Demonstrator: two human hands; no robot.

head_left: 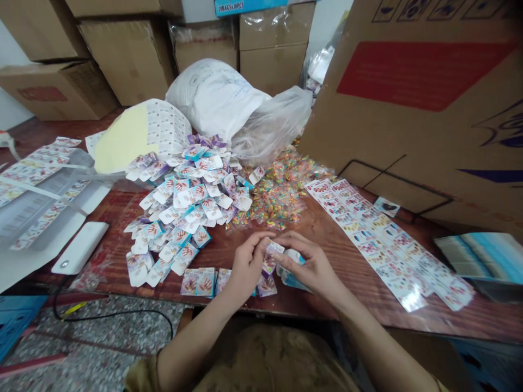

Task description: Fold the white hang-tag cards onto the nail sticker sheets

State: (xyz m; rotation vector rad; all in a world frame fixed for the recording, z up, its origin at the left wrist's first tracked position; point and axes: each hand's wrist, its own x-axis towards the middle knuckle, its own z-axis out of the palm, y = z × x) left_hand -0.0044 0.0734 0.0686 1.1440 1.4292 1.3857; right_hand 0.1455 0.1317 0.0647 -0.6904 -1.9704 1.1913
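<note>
My left hand [248, 265] and my right hand [311, 262] meet near the table's front edge. Between them is a small purple-and-white printed box [269, 258], pinched by the fingers of both. Beneath my right hand lies a stack of light-blue and white boxes [291, 277], partly covered by it. To the left, a row of small printed boxes [198, 282] lines the edge, partly behind my left wrist. A big heap of similar boxes [192, 201] spreads beyond my left hand. Behind my hands lie many tiny clear bags with colourful bits [278, 196].
Sticker sheets [368, 234] lie on the right, before a large carton [408, 141]. A white sack [216, 98] and a clear plastic bag [273, 128] stand at the back. A white flat device [80, 247] sits left. Blue-and-white cards [482, 256] are stacked far right.
</note>
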